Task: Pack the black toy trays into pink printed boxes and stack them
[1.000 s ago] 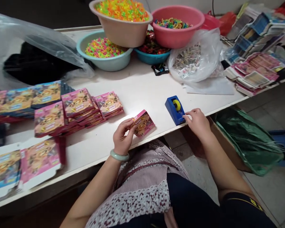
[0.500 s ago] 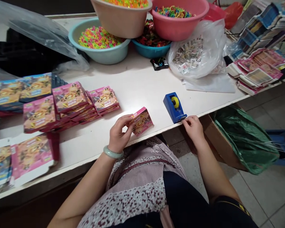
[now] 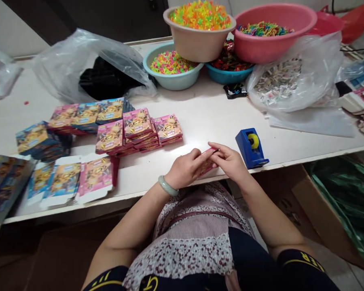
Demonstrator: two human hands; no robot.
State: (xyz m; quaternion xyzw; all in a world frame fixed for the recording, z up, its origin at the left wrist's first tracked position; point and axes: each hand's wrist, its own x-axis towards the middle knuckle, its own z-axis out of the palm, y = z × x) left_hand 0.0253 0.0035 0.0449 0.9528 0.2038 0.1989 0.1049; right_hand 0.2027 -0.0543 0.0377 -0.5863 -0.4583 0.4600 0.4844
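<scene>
Box (image 3: 208, 158), small and pink, sits pinched between your two hands at the table (image 3: 200, 109) edge, centre of the frame. Your left hand (image 3: 185, 169) curls closed around its near end; your right hand (image 3: 230, 161) grips it from the right, fingers laid over its top. Most of it is hidden; only a pink strip shows, so you cannot tell which way it points. Dispenser (image 3: 251, 148) stands just right of your right hand.

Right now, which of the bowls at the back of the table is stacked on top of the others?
The beige bowl heaped with neon orange and yellow pieces: it rests on the rims of the light blue bowl and the smaller blue one.
</scene>
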